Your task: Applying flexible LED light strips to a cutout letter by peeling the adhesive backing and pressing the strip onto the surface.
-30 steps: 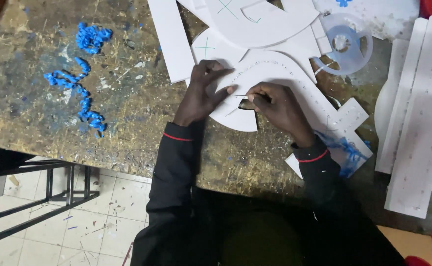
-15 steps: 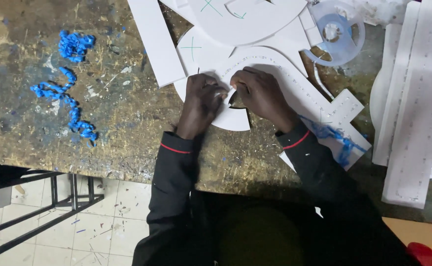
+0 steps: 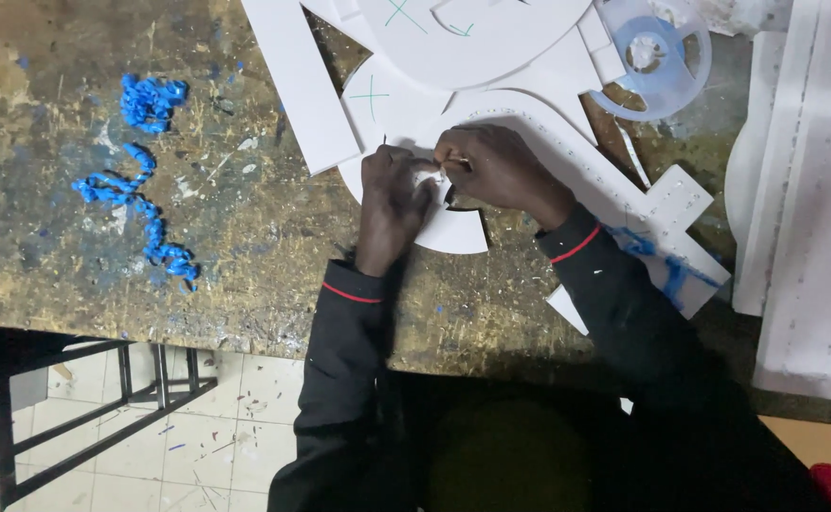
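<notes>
I look down on a worn, paint-flecked wooden workbench (image 3: 150,265) that fills most of the view, its near edge running left to right above a tiled floor (image 3: 245,408) and a black metal frame (image 3: 83,427). White foam-board pieces are piled across the far right of the bench: long perforated strips (image 3: 813,218) lie on the right with their long axes running away from me, a flat rectangular strip (image 3: 297,81) leans from the top edge down toward the centre, and a large rounded panel (image 3: 472,43) marked with green crosses lies at the top. In front of me lies the curved white foam-board cut-out (image 3: 567,156), an arch dotted with small holes; its long axis runs diagonally from my hands at the centre down to the right, ending in a cross-shaped tab near my right sleeve. Its rounded near end (image 3: 458,232) points toward me and to the left, lying flat on the bench. My left hand (image 3: 392,194) presses down on that end, fingers curled over its edge. My right hand (image 3: 491,166) touches the left one, fingertips pinched on a small thin tool against the board; I cannot tell what the tool is. A clear blue plastic reel (image 3: 657,57) sits beyond my right hand. Curls of blue shavings (image 3: 140,204) trail across the bench well to the left, apart from my hands.
</notes>
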